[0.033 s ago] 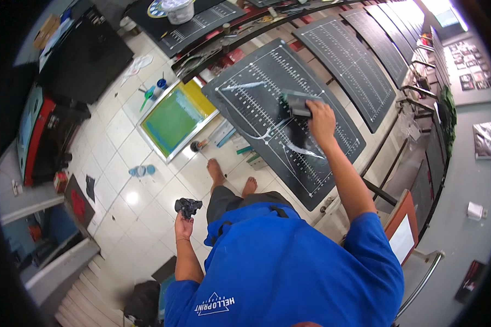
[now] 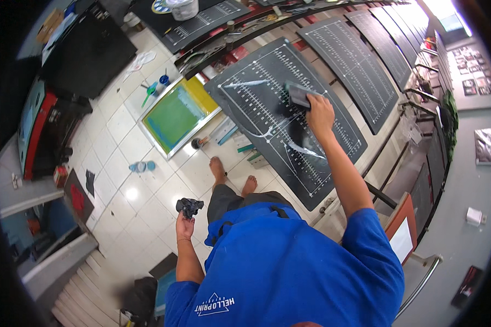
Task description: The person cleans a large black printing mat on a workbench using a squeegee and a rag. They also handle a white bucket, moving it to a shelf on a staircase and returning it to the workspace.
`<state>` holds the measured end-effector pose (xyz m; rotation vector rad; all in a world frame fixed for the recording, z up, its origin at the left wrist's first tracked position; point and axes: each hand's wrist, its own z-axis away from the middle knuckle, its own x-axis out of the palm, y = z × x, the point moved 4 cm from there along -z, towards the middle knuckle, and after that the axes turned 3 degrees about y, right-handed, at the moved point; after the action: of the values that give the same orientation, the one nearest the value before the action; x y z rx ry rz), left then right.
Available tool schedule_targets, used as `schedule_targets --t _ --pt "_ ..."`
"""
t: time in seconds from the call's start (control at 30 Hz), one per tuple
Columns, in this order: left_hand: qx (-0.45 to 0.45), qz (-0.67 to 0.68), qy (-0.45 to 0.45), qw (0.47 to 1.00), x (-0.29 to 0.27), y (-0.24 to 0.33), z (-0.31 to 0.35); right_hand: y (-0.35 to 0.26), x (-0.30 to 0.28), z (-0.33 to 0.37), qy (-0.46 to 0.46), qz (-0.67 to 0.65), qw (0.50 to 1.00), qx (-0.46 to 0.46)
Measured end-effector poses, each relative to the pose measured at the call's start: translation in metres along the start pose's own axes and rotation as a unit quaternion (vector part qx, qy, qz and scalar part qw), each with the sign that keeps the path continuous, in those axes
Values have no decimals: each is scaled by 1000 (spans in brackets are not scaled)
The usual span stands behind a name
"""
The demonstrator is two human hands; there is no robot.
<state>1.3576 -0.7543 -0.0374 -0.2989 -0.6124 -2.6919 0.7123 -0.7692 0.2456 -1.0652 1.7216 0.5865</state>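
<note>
My right hand [image 2: 321, 113] is closed around a squeegee [image 2: 298, 96], a dark holder with a pale greenish edge. It rests over, and appears to touch, a large dark printing board [image 2: 316, 180] ruled with white scales. Curved whitish streaks [image 2: 299, 147] and a darker, shiny black patch [image 2: 297, 128] mark the board near the squeegee. Lower down at the left, my left hand [image 2: 185, 222] grips a crumpled black bundle [image 2: 189, 207], perhaps cloth or film; its kind is unclear. My left hand is held over the tiled floor, away from the board.
A framed screen [image 2: 142, 126] with green and yellow mesh leans left of the board. Beside it stand blue cups [image 2: 164, 80], one with a green spoon [image 2: 149, 95]. More ruled boards [image 2: 354, 71] line up to the right. A bottle [image 2: 142, 167] lies on the tiles.
The squeegee has turned slightly and slid a little along the board with my right hand. My left hand keeps its hold on the black bundle; the view has shifted slightly.
</note>
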Motion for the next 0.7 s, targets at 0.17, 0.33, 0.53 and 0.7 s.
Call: schedule_targets --t 0.17,0.33,0.53,0.7 --pt "-4 27 15 1000 -30 -52 33 -106 46 -64 -2 -64 997 -48" --pt "-2 38 15 999 -25 -68 32 -168 50 -58 -98 -82 965 -227" --pt "-8 5 11 1000 4 -64 15 -96 11 3 -168 -108 926 -321" --pt "-19 -46 -18 999 23 -52 -7 -37 -47 87 -216 -100 922 -306"
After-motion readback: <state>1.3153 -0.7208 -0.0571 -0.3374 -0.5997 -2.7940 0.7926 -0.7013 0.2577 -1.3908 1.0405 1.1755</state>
